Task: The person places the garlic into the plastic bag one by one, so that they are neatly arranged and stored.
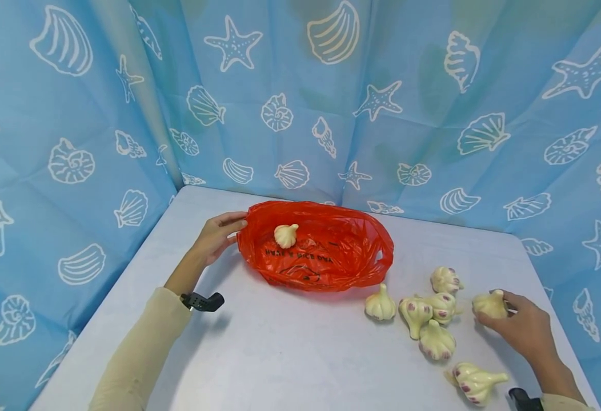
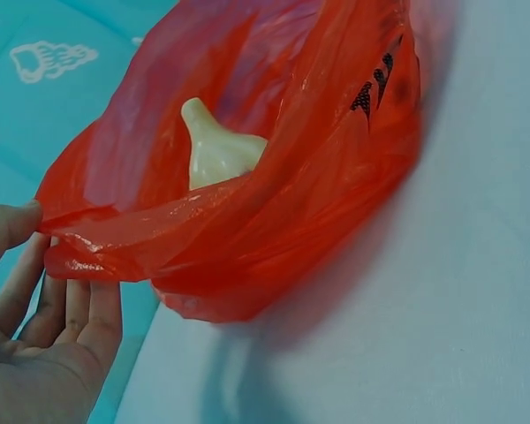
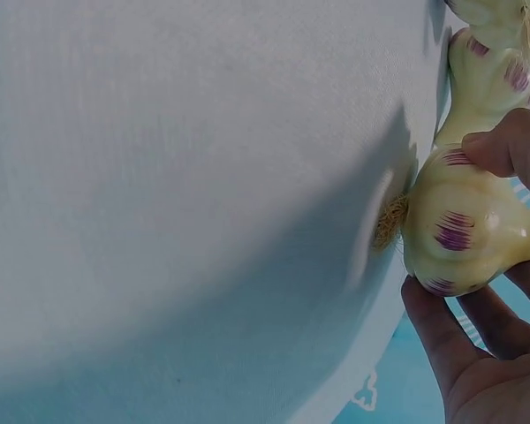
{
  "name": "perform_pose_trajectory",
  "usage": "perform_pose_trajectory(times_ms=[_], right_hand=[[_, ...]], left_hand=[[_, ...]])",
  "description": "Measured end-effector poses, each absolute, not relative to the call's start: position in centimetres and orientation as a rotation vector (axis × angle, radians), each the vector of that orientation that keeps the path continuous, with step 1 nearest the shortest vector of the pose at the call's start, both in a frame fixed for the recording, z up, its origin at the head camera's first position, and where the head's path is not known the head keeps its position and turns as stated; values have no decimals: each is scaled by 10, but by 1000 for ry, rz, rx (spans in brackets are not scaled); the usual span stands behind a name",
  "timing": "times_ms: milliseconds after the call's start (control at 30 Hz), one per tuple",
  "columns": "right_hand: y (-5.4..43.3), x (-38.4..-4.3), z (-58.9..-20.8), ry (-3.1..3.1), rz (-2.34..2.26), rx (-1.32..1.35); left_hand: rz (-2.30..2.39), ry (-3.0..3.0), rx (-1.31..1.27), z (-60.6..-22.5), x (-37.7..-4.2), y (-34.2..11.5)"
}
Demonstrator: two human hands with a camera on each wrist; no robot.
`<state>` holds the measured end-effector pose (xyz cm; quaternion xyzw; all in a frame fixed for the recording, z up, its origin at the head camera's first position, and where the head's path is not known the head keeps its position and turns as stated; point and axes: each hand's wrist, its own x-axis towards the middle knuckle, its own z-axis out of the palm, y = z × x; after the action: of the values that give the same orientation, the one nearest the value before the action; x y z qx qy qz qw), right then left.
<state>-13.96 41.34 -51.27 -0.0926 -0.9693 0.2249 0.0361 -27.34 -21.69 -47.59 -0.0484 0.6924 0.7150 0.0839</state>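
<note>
A red plastic bag [image 1: 326, 274] with black print lies with its mouth spread wide at the middle back of the table. My left hand [image 1: 218, 237] pinches its left rim between thumb and fingers, as the left wrist view also shows. Inside the bag, toward the left, is one garlic bulb [image 1: 285, 235]. Over at the right, my right hand [image 1: 524, 322] grips another garlic bulb [image 3: 464, 225] with purple streaks and a tuft of roots, thumb on one side and fingers on the other. Left of that hand, several garlic bulbs [image 1: 436, 341] sit close together.
One garlic bulb [image 1: 380, 302] stands by the bag's front right corner, and another bulb [image 1: 477, 382] lies on its side near the front right. The white table [image 1: 280, 354] is bounded at the back and sides by a blue curtain [image 1: 300, 85] with shell prints.
</note>
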Motion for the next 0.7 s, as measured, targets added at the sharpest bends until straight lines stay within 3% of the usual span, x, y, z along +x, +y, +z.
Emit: perform_pose_trajectory(times_ms=[700], right_hand=[[413, -153, -483, -2902, 647, -90]], left_hand=[[2192, 2021, -140, -475, -276, -216]])
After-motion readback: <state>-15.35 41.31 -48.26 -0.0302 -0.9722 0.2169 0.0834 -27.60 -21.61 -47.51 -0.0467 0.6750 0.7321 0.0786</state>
